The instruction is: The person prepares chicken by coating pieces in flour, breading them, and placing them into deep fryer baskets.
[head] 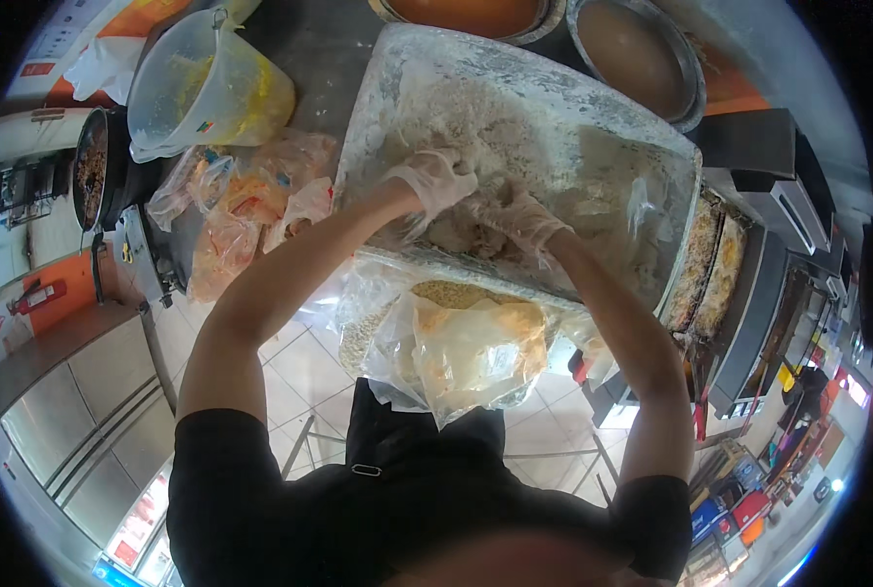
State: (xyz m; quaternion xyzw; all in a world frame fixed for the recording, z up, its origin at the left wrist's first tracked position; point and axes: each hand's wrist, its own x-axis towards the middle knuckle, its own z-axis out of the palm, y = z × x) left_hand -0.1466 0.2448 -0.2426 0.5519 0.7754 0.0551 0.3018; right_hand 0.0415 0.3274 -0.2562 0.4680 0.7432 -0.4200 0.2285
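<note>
Both my hands wear clear plastic gloves and reach into a large tub [627, 286] coated with white flour. My left hand [436, 183] is over the tub's near left part, its fingers curled and their tips hidden from the camera. Close beside it, my right hand [517, 220] has its fingers down among flour-covered lumps [465, 235]. Whether either hand grips a lump cannot be made out. Loose flour [502, 132] lies across the tub's bottom and clings to its walls.
Left of the tub are plastic bags of raw meat [238, 220] and a translucent, yellow-stained bucket [209, 88]. Beyond the tub stand a pan of orange liquid [465, 15] and a round metal bowl [634, 59]. Open plastic bags of grainy stuff [465, 293] sit against its near side.
</note>
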